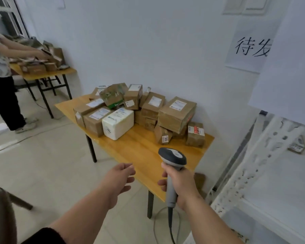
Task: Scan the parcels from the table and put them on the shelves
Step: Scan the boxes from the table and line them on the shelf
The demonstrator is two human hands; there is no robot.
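Note:
Several brown cardboard parcels (176, 114) and one white foam box (118, 123) are piled on a yellow wooden table (141, 152) against the wall. My right hand (180, 182) grips a grey handheld barcode scanner (173, 157) by its handle, head pointing toward the pile, above the table's near corner. My left hand (121, 176) is stretched out at the table's front edge with fingers loosely apart and holds nothing. White metal shelves (264, 166) stand to the right, with one parcel (297, 146) lying on a shelf board.
A second person (2, 88) stands at the far left, handling parcels on another table (48, 72). A cable runs across the tiled floor. The scanner's cord hangs below my right hand. A dark chair back (2, 215) is at the bottom left.

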